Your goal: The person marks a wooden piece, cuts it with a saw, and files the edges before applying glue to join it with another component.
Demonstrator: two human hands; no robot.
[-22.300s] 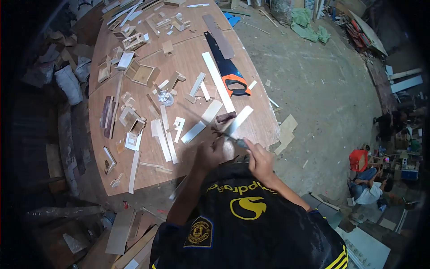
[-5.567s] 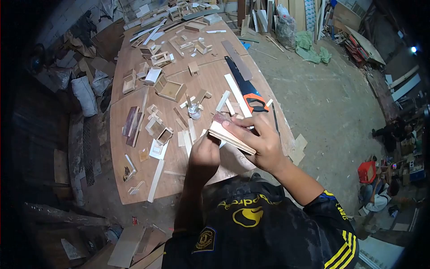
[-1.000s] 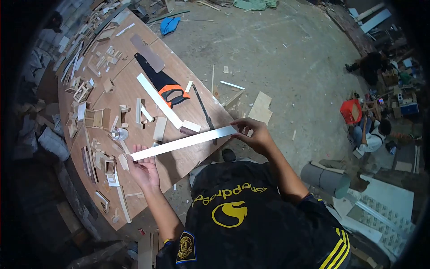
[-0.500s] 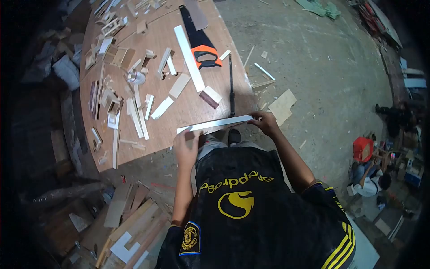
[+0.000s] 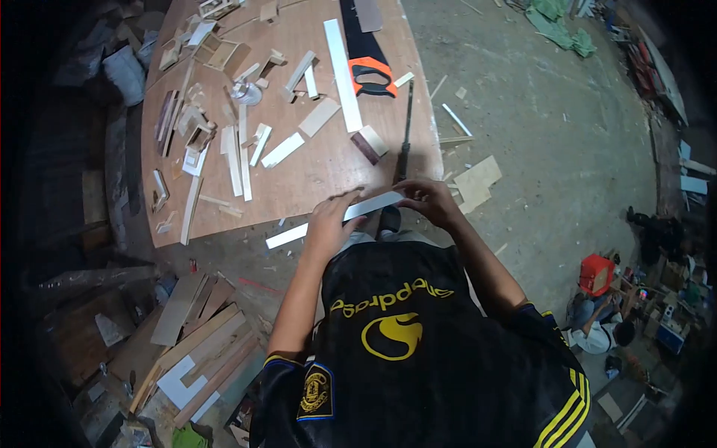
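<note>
White strip [image 5: 370, 205] held slantwise just off the near edge of the table [image 5: 299, 179], its left end out over the floor. Left hand [image 5: 328, 224] wrapped across its middle, fingers over the far side, thumb on the near side. Right hand [image 5: 429, 201] at the right end, thumb and fingers pinching it.

Containers: clear cup [image 5: 246, 92] on the table beyond the left hand, among offcuts; contents too small to make out. Farther up, open wooden box [image 5: 219, 52], bare inner floor in view. Smaller wooden box [image 5: 200, 137] nearer, tilted, opening towards the person. On the ground far right, red bin [image 5: 597, 273]; contents unclear. Another person [image 5: 594, 336] sits low beside it.

Around: long thin dark tool [image 5: 407, 127] near the table's right edge, its near end close to the right hand. Pale block with a dark reddish side [image 5: 369, 145] between the hands and the orange-handled saw [image 5: 371, 77]. White board [image 5: 343, 75] alongside the saw. Two flat pieces [image 5: 320, 117] end to end, left of the block.
</note>
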